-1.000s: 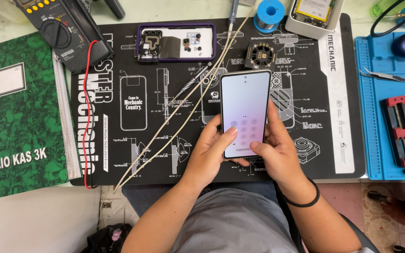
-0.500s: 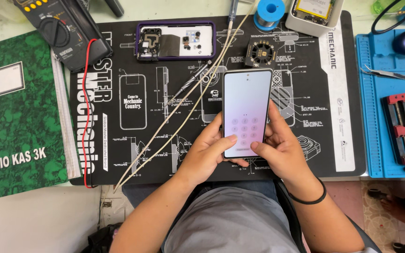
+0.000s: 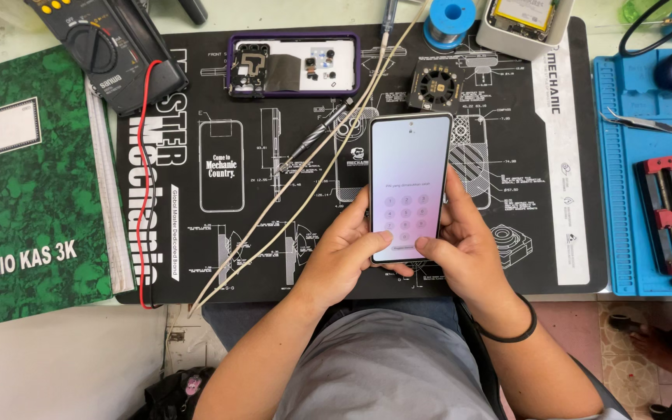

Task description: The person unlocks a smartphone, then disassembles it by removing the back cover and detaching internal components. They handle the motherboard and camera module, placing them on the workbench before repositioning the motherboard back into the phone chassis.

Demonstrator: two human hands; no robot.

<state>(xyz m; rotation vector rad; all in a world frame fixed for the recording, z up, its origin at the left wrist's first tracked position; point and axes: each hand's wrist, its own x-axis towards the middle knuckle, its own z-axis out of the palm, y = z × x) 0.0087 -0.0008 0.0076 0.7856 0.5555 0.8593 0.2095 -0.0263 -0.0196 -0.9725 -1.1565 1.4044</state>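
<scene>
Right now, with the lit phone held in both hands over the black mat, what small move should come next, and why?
Probably tap a key on the number pad. The smartphone is lit and shows a keypad screen; the left hand and right hand cradle its lower half, and both thumbs sit at its bottom edge, below the number keys. Sliding the left thumb up a little looks like the shortest move.

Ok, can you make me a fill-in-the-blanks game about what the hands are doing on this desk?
1. Both hands, the left hand and the right hand, hold a lit ____ over the black mat.
2. Its screen shows a number ____.
3. The book left of the mat has a ____ cover.
4. The right wrist wears a ____ band.

Missing words: phone; keypad; green; black
</scene>
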